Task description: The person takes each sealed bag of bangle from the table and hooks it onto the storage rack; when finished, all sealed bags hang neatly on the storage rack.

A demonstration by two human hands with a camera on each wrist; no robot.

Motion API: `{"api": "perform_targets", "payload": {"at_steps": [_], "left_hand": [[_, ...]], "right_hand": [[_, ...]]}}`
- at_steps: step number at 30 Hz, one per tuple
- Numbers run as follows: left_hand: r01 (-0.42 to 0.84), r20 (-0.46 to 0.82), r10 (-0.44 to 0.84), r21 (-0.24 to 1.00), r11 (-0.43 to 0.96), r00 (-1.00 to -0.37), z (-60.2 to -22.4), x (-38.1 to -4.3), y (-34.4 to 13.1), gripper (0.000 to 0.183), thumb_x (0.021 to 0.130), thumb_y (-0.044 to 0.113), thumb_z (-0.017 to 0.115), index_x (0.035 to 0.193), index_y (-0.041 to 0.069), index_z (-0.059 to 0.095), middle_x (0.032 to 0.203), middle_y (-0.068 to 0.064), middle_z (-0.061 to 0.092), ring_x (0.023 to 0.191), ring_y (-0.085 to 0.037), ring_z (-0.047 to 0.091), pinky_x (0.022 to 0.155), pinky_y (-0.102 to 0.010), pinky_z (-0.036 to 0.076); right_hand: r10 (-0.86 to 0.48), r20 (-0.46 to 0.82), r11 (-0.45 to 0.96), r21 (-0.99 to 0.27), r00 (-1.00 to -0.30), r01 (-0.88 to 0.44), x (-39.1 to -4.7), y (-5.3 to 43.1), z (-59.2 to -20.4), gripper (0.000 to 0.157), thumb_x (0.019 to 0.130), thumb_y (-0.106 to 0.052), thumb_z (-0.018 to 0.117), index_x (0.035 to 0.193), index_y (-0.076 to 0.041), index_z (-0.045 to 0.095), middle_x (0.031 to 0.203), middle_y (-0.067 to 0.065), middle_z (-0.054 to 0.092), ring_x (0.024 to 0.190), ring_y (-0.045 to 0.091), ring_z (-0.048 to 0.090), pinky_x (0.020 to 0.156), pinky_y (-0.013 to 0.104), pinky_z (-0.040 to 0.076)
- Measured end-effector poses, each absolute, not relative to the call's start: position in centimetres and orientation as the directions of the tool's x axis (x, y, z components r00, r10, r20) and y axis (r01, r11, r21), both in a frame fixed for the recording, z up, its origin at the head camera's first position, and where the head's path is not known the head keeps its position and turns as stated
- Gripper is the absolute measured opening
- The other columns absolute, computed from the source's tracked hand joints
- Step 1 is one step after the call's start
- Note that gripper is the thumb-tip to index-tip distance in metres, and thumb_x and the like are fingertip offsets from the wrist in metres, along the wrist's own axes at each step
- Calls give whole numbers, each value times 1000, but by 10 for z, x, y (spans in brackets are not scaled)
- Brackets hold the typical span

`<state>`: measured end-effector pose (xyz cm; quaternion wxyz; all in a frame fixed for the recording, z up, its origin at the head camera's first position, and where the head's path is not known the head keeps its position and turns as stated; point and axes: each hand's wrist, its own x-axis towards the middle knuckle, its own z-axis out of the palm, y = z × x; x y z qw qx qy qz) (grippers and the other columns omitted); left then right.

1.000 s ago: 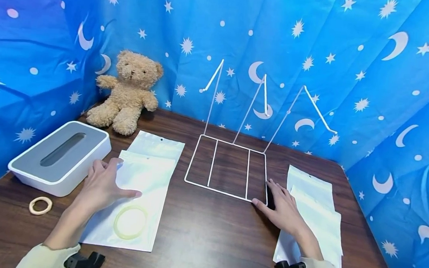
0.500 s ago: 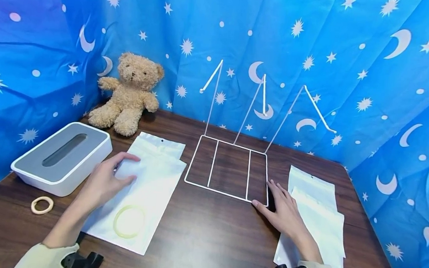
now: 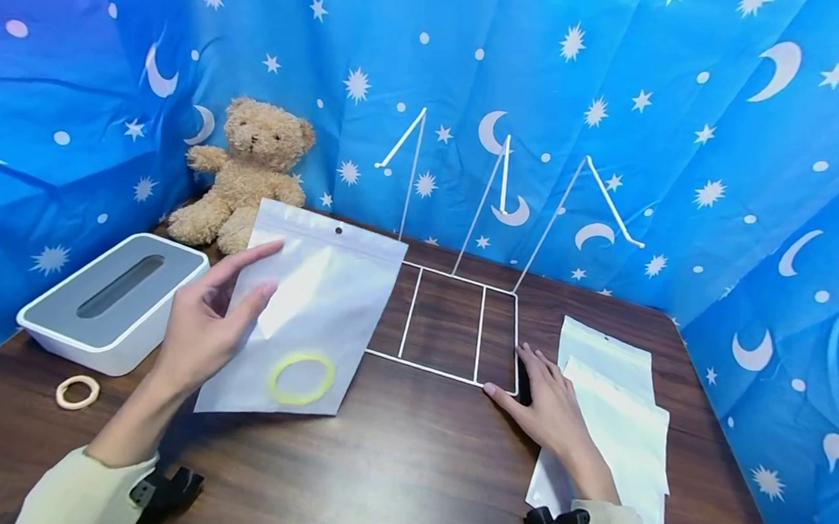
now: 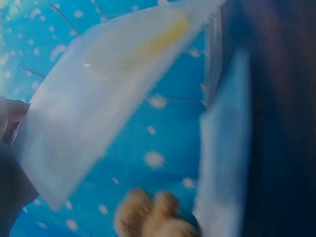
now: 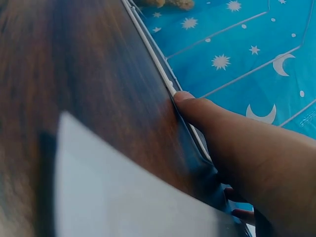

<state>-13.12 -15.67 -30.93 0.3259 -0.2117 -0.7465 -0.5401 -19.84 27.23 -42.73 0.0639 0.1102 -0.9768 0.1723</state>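
Note:
My left hand (image 3: 207,320) pinches the left edge of a white zip bag (image 3: 315,287), raised and tilted above the table. A yellow ring (image 3: 302,378) shows through the lower part of its front. In the left wrist view the bag (image 4: 89,113) is blurred, with the ring (image 4: 165,39) near its top. My right hand (image 3: 555,409) lies at the front right corner of a white wire rack (image 3: 441,369), with thumb and fingertips touching its bars. Three upright rods with angled arms rise from the rack's back. In the right wrist view the thumb (image 5: 197,106) touches the front bar.
More white bags (image 3: 619,438) lie under and beside the right forearm. Another bag (image 4: 224,168) lies on the table behind the raised one. At left are a tissue box (image 3: 110,297), a wooden ring (image 3: 77,392) and a teddy bear (image 3: 251,161). A blue curtain (image 3: 607,80) stands behind.
The left hand has taken hold of the top left bag and lifted it from the table, tilting it upward and to the right. The right hand has stayed at the rack's corner.

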Motion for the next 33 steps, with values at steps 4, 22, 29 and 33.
{"api": "perform_targets", "payload": {"at_steps": [4, 22, 29, 33], "left_hand": [[686, 704, -55, 703, 188, -708, -282, -133, -144, 43, 89, -12, 62, 130, -1, 61, 113, -19, 66, 49, -8, 47, 45, -18, 36], [668, 665, -64, 742, -53, -744, -277, -181, -142, 45, 91, -4, 65, 135, 5, 59, 127, -17, 61, 85, -24, 71, 62, -27, 55], [674, 672, -50, 736, -61, -739, -276, -188, -138, 45, 91, -5, 64, 135, 3, 59, 130, -17, 59, 89, -24, 69, 66, -27, 56], [675, 675, -26, 735, -56, -737, -272, -197, -130, 43, 93, -5, 62, 135, 0, 57, 128, -20, 59, 91, -24, 67, 68, -26, 55]], "right_hand": [[-186, 159, 921, -315, -970, -228, -200, 273, -428, 101, 83, -75, 54, 153, -7, 31, 155, 19, 31, 142, 40, 24, 108, 62, 18], [-182, 176, 918, -322, -967, -231, -198, 272, -429, 100, 82, -75, 54, 153, -8, 33, 155, 19, 32, 141, 41, 25, 107, 63, 19], [-177, 184, 922, -314, -967, -228, -200, 273, -429, 99, 82, -75, 54, 153, -8, 33, 155, 18, 32, 142, 40, 24, 108, 63, 19], [-173, 171, 920, -323, -970, -221, -198, 272, -432, 100, 82, -76, 54, 152, -8, 34, 155, 18, 32, 142, 40, 25, 108, 63, 19]]}}
